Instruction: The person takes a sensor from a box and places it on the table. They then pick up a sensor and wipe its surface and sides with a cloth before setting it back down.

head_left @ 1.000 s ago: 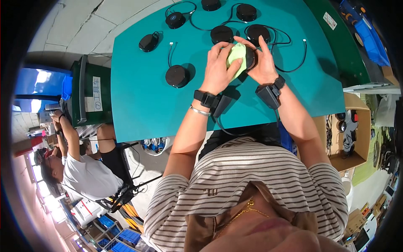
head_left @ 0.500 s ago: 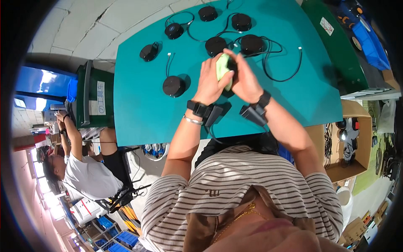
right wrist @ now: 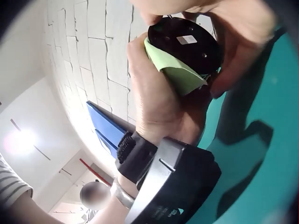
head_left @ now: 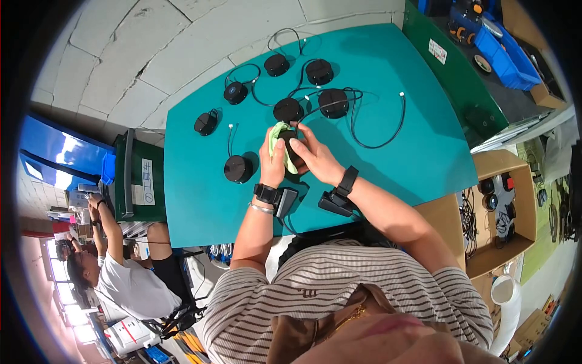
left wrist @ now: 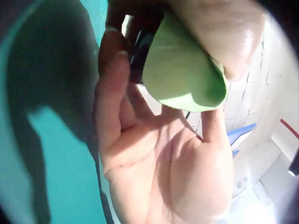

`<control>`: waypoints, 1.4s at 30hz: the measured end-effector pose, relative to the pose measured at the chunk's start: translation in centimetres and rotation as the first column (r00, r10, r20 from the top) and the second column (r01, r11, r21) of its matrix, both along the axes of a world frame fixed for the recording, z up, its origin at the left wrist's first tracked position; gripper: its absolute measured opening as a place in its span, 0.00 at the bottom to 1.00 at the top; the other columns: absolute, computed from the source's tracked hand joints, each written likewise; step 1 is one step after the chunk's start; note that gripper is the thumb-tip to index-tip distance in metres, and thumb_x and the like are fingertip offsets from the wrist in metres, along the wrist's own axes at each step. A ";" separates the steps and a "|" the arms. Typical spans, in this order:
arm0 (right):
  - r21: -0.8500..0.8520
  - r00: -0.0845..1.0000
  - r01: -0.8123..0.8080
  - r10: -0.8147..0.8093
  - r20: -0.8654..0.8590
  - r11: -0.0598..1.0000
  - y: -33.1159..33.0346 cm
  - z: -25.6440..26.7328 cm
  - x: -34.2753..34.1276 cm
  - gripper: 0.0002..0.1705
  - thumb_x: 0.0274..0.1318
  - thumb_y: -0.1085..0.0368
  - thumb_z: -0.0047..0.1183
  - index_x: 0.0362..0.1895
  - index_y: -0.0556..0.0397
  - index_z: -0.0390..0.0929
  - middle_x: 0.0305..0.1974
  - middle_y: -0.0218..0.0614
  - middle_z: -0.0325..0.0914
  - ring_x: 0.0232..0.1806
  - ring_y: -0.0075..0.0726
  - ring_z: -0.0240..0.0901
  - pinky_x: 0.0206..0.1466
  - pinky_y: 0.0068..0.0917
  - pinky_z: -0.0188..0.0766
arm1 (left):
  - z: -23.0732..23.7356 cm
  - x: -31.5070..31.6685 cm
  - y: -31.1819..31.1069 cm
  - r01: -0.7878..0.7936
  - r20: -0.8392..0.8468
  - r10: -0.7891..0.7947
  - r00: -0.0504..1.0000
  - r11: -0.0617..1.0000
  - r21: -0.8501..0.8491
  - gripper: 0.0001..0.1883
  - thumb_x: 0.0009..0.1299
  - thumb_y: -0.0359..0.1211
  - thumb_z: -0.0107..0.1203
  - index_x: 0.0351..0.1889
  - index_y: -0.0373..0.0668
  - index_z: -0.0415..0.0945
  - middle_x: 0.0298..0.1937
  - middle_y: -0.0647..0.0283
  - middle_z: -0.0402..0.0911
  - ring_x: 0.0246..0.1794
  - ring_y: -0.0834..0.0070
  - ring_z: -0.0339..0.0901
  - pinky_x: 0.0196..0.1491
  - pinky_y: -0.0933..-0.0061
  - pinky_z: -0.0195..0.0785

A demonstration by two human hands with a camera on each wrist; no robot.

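Note:
Both hands meet over the front half of the green table [head_left: 376,164], around a black round disc-shaped device [right wrist: 191,44]. A thin light-green cloth [right wrist: 180,77] is folded against the device's edge. My left hand [head_left: 271,162] holds the cloth to the device, thumb on the near side. In the left wrist view the cloth [left wrist: 173,70] curls up above the palm. My right hand [head_left: 320,160] grips the device from the other side, its thumb across it. A flat face with a small pale label and a few small holes shows in the right wrist view.
Several similar black round devices [head_left: 333,103] with thin cables [head_left: 388,142] lie beyond and left of the hands. A cardboard box [head_left: 527,212] with parts stands at right. A green cabinet [head_left: 148,197] and a seated person [head_left: 136,279] are at left.
The head view has tilted, so the table sits lower. The right hand has gone from lying nearly flat beside the device to gripping it with its thumb; more of the device's dark face shows.

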State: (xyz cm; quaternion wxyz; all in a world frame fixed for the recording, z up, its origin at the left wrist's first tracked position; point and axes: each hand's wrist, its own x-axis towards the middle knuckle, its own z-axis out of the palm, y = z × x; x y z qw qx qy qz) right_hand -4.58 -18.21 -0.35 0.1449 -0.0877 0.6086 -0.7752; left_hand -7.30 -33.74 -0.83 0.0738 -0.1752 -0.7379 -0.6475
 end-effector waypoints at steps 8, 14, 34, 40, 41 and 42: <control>-0.257 0.986 -0.138 0.157 0.052 0.957 -0.3 -0.5 -0.6 0.38 0.69 0.45 0.40 0.74 0.44 0.41 0.51 0.38 0.69 0.46 0.28 0.75 0.45 0.30 0.79 | 1.2 0.2 -0.1 -0.063 -0.086 0.051 0.995 0.987 -0.147 0.21 0.73 0.42 0.47 0.55 0.35 0.70 0.48 0.53 0.77 0.47 0.62 0.76 0.51 0.66 0.67; -0.120 0.995 -0.075 0.066 -0.075 0.990 -1.2 -2.2 -0.4 0.36 0.72 0.53 0.37 0.75 0.42 0.33 0.45 0.33 0.65 0.46 0.23 0.67 0.49 0.27 0.73 | 1.8 0.6 0.4 -0.122 -0.027 0.119 0.993 0.978 -0.170 0.18 0.74 0.44 0.46 0.50 0.39 0.70 0.41 0.47 0.79 0.42 0.48 0.78 0.42 0.59 0.70; -0.529 0.964 -0.054 0.183 0.194 0.847 -0.1 -0.2 -0.3 0.28 0.72 0.45 0.29 0.69 0.43 0.57 0.63 0.34 0.64 0.62 0.35 0.66 0.63 0.40 0.65 | 1.9 0.4 -0.2 -0.020 -0.165 -0.046 0.985 0.926 -0.377 0.35 0.66 0.51 0.54 0.64 0.36 0.63 0.50 0.52 0.72 0.52 0.54 0.68 0.56 0.59 0.62; -0.327 0.980 -0.042 0.102 0.170 0.944 -0.2 -1.5 -0.5 0.33 0.70 0.37 0.24 0.61 0.46 0.63 0.46 0.33 0.74 0.37 0.31 0.72 0.35 0.29 0.67 | 1.1 0.1 -0.2 -0.041 -0.192 -0.032 0.981 0.930 -0.365 0.36 0.64 0.53 0.55 0.63 0.38 0.64 0.50 0.52 0.72 0.53 0.54 0.69 0.55 0.58 0.64; -0.277 0.988 -0.035 0.074 0.132 0.960 -0.3 -1.6 -0.5 0.33 0.70 0.36 0.24 0.62 0.46 0.62 0.45 0.33 0.74 0.36 0.31 0.72 0.35 0.28 0.68 | 0.7 -0.1 -0.3 -0.009 -0.174 -0.049 0.983 0.947 -0.320 0.34 0.65 0.50 0.56 0.62 0.38 0.65 0.53 0.51 0.72 0.54 0.54 0.70 0.56 0.59 0.65; -0.226 0.995 -0.028 0.050 0.091 0.974 -0.3 -1.8 -0.6 0.34 0.69 0.35 0.24 0.63 0.45 0.61 0.44 0.34 0.74 0.35 0.31 0.72 0.35 0.28 0.68 | 0.6 -0.2 -0.3 0.020 -0.159 -0.066 0.985 0.962 -0.272 0.32 0.65 0.48 0.56 0.62 0.38 0.66 0.56 0.50 0.72 0.56 0.53 0.71 0.57 0.60 0.65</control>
